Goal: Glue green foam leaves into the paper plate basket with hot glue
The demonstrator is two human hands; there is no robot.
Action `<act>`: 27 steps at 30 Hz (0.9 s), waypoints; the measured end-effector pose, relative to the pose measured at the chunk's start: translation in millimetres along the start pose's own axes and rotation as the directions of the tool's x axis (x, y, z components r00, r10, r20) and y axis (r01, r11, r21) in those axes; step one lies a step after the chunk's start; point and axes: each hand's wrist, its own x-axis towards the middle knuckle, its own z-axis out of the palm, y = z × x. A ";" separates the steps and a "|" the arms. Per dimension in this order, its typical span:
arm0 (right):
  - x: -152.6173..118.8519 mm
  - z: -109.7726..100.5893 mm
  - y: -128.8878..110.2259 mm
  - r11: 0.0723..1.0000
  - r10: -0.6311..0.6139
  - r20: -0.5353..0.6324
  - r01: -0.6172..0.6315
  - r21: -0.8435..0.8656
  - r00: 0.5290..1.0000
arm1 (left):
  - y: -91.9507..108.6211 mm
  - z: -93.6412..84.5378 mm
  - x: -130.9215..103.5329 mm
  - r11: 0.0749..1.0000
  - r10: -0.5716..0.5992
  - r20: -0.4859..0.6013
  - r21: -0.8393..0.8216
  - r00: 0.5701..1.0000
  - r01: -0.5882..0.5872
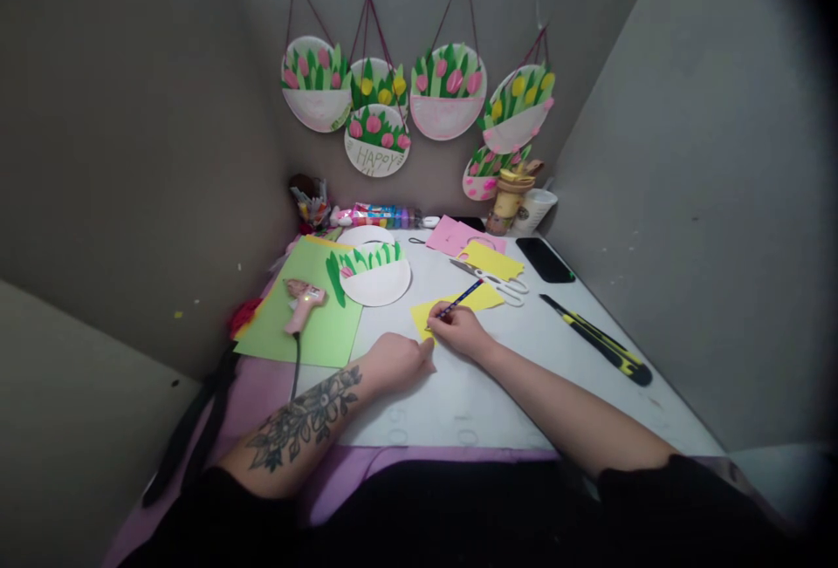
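Note:
My right hand [466,334] pinches a dark patterned pencil [466,294], its point down on a piece of yellow paper [420,315]. Curled close beside it, my left hand [401,360] presses the paper's near edge with its fingertips. Just behind, white-handled scissors [491,280] lie across yellow paper scraps [501,263]. Left of the hands is a cut paper plate [380,284] with green paper leaves and one pink tulip. Whether marks are drawn on the yellow paper is too small to tell.
A pink glue gun [302,310] with a cord rests on green paper sheets [337,337]. To the right lie a box cutter [599,341] and a phone [545,260]. Pink paper [451,235] and cups stand or lie at the back. Decorated plates [449,114] hang on the wall.

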 end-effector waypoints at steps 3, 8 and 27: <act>-0.3 0.3 -0.6 1.000 0.005 0.019 -0.005 -0.003 1.000 | -0.2 -0.6 -0.3 1.000 0.009 -0.001 0.000 1.000 -0.009; -1.1 0.8 -3.4 1.000 -0.006 0.026 0.006 -0.021 1.000 | -0.4 -0.5 -0.1 1.000 0.005 -0.004 0.001 1.000 -0.005; -1.0 1.0 -2.9 1.000 -0.018 0.047 0.018 -0.017 0.999 | -1.7 3.8 0.8 1.000 0.012 -0.012 0.008 1.000 -0.012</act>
